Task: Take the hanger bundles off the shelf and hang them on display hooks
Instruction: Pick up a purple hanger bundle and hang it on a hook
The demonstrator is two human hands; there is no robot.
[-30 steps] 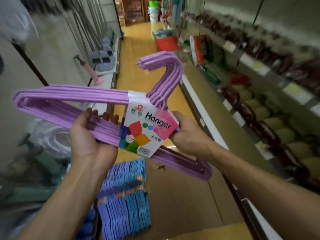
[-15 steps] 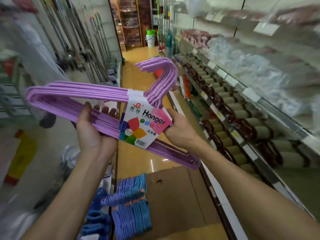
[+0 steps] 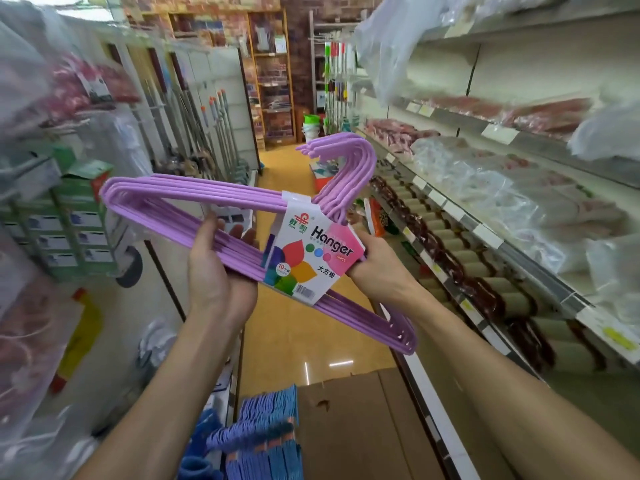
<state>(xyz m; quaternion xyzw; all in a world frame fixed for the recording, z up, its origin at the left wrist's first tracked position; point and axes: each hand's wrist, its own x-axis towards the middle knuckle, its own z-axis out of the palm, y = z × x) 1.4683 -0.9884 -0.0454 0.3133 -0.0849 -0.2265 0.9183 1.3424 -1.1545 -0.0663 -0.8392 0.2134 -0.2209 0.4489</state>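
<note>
Head view: a stack of blue plastic hanger bundles (image 3: 263, 434) is seen lowest. Above it, a purple plastic hanger bundle (image 3: 194, 192) is gripped by fingers of the left hand (image 3: 211, 275) and right hand (image 3: 377, 271), kept level, probably for hooking.

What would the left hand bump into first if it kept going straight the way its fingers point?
Probably nothing close. The left hand points up the aisle, past the purple hanger bundle it grips; depth is unclear.
</note>
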